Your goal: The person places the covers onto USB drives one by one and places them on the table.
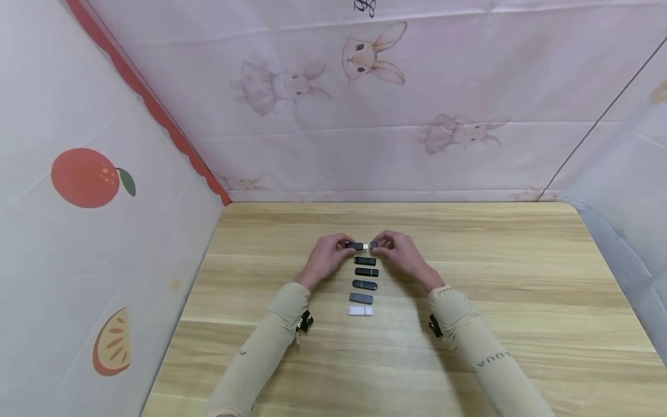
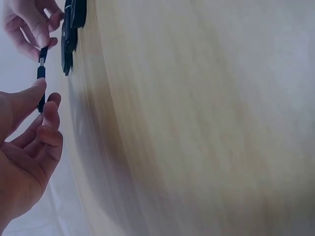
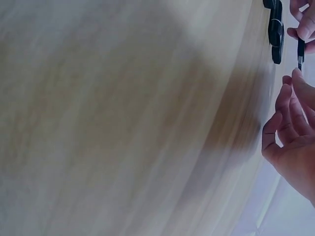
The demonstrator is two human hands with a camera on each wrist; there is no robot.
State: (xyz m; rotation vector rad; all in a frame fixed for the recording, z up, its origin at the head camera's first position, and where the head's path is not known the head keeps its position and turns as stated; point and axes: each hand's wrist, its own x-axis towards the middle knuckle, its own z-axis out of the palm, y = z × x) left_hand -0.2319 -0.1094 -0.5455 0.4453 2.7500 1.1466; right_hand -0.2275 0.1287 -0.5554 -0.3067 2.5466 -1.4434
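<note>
My left hand (image 1: 326,256) pinches the black body of a USB stick (image 1: 356,246) by its left end, with the metal plug pointing right. Facing it, my right hand (image 1: 401,253) pinches the small dark cap (image 1: 373,245). In the head view a narrow gap shows bare metal between plug and cap. The left wrist view has the stick (image 2: 41,88) between thumb and fingers, in line with the cap. In the right wrist view the right hand (image 3: 295,123) hides most of the cap.
Below the hands several USB sticks lie in a column: black ones (image 1: 365,261), a dark rounded one (image 1: 365,285), a grey one (image 1: 361,298) and a white one (image 1: 360,311) nearest me. They lie on a wooden table (image 1: 521,278). Printed cloth walls (image 1: 333,162) stand behind and beside it.
</note>
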